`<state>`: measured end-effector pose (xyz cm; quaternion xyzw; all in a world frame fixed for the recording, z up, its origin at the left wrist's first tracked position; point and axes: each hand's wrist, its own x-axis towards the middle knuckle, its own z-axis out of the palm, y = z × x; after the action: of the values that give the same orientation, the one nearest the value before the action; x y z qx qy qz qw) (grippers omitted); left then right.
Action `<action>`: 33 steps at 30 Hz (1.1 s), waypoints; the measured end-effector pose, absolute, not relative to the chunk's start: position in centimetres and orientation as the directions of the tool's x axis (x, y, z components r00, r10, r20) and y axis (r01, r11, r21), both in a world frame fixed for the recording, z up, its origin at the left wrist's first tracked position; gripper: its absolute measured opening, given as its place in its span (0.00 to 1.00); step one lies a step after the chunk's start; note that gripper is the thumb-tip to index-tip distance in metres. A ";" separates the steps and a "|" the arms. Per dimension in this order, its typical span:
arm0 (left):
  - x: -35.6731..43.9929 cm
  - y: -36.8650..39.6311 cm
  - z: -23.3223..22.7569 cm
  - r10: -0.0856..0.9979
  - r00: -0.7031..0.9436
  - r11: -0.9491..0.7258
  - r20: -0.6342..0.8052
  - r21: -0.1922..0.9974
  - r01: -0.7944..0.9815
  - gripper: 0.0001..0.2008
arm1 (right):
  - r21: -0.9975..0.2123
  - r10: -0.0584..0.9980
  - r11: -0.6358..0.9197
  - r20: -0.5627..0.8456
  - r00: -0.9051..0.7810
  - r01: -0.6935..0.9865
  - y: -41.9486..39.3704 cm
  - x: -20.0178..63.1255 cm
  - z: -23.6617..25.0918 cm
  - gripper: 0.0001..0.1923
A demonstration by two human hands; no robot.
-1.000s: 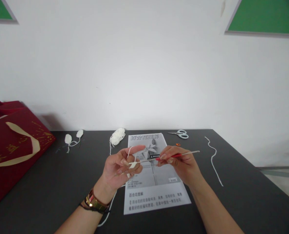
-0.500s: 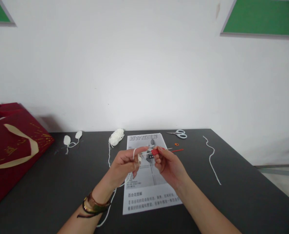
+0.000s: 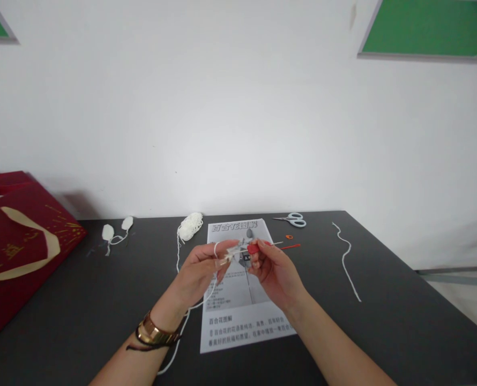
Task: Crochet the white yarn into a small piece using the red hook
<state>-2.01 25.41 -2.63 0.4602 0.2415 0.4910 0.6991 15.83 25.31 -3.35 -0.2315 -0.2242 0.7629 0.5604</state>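
My left hand (image 3: 202, 271) pinches a small piece of white crochet work (image 3: 228, 257), with white yarn looped over its raised index finger. In my right hand (image 3: 274, 271) is a crochet hook (image 3: 253, 249) with a red grip, its thin metal shaft pointing left into the crochet work. How the hook's tip sits in the stitches is too small to tell. From the left hand the working yarn (image 3: 177, 348) hangs down to the table and runs on to a white yarn ball (image 3: 191, 227) at the back. Both hands are above a printed pattern sheet (image 3: 242, 321).
Scissors (image 3: 297, 219) with pale blue handles and an orange stitch marker (image 3: 289, 237) lie behind the right hand. A loose white yarn strand (image 3: 345, 262) is at the right. Two white crocheted petals (image 3: 108, 232) and a dark red gift bag (image 3: 25, 246) are at the left.
The left hand has turned slightly, and more of the white crochet work shows at its fingertips. The hook stays in the right hand; the whole view has shifted a little.
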 end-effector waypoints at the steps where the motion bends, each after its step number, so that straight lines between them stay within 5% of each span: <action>1: -2.3 25.5 -2.4 0.899 0.422 0.099 0.115 0.886 -0.452 0.14 | -0.597 0.956 -0.282 -0.111 -0.271 -0.751 25.3 15.8 -3.4 0.06; 15: -5.0 26.9 -1.3 0.651 0.755 0.123 -0.074 0.992 -0.009 0.08 | -0.551 0.901 -0.425 -0.180 -0.395 -0.718 25.6 16.3 -3.4 0.05; 20: -5.1 27.0 -1.2 0.724 0.689 0.101 0.029 0.984 -0.148 0.14 | -0.545 0.896 -0.436 -0.190 -0.401 -0.716 25.7 16.4 -3.4 0.05; 27: -2.4 25.4 -1.3 0.808 0.565 0.117 0.169 0.893 -0.434 0.09 | -0.554 0.894 -0.442 -0.205 -0.399 -0.706 25.8 16.2 -3.6 0.05; 33: -2.1 25.0 -1.2 0.771 0.609 -0.068 0.184 0.976 -0.209 0.20 | -0.553 0.901 -0.430 -0.207 -0.382 -0.714 25.9 16.1 -3.8 0.05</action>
<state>-2.12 24.96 -1.25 0.6242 0.2254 0.3803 0.6442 16.13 25.92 -3.77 -0.2454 -0.1905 0.8090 0.4990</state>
